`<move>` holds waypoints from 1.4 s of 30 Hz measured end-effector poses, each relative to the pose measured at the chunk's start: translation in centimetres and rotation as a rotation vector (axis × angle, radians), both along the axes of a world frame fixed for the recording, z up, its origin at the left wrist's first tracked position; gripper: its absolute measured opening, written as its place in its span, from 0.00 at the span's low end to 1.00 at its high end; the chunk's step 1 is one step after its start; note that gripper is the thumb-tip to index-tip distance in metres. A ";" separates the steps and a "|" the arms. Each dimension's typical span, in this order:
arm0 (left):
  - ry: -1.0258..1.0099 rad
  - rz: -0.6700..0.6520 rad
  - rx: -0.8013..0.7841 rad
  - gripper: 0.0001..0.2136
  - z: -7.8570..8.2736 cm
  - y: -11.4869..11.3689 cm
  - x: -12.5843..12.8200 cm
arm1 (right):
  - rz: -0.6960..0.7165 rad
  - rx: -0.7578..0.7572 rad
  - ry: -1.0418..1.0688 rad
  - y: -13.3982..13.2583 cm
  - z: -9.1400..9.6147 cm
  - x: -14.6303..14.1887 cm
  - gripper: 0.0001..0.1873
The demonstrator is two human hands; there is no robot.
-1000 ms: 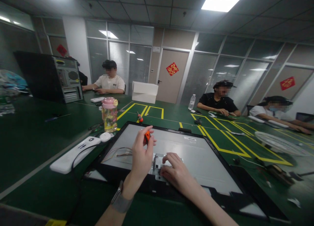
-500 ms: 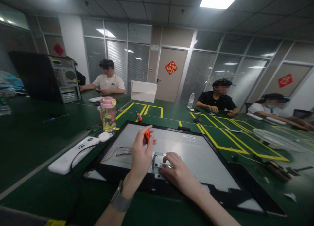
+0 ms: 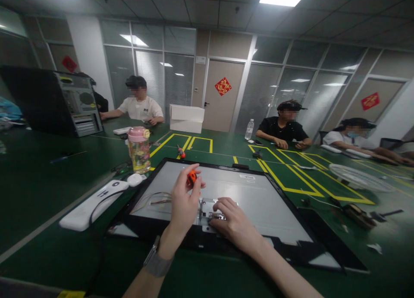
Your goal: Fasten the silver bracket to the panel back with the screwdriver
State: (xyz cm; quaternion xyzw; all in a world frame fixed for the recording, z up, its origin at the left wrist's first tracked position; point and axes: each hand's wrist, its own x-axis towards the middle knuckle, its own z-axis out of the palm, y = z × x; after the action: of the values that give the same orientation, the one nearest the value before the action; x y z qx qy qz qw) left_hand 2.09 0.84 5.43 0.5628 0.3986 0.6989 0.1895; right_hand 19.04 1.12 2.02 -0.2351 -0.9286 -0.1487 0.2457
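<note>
A screwdriver with an orange-and-black handle (image 3: 192, 178) is gripped in the fingers of my left hand (image 3: 183, 201); its shaft is hidden by the hand. Below it, a silver metal bracket (image 3: 205, 208) sits at the near edge of a flat display panel (image 3: 268, 199). My right hand (image 3: 238, 225) has its thumb and fingers curled around the right part of that bracket, covering some of it. The panel lies flat, grey-backed with a black frame, and thin wires (image 3: 158, 198) run over its left side.
Left of the panel are a white power bank (image 3: 93, 205) with a black cable and a pink-lidded bottle (image 3: 139, 149). A computer case (image 3: 51, 101) stands far left. A white box (image 3: 186, 118) and several people are across the table. A dark slab (image 3: 333, 237) lies right.
The view has shifted slightly, so the scene sits a little further left. Both hands keep nearly the same pose at the bracket, the screwdriver still in my left hand.
</note>
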 end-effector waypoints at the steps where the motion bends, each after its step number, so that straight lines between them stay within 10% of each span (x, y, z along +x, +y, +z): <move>1: 0.002 -0.001 0.000 0.12 0.0 0.0 0.0 | 0.006 0.008 -0.005 0.0 0.0 0.0 0.10; 42: 0.038 0.022 -0.013 0.12 -0.2 0.0 -0.1 | -0.073 -0.154 -0.137 -0.4 1.1 -0.8 0.06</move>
State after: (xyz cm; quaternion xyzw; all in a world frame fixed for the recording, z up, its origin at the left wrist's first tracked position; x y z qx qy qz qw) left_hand 1.98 0.79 5.22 0.5702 0.4129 0.6875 0.1779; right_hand 18.20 0.75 3.13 -0.2761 -0.9428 -0.1013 0.1572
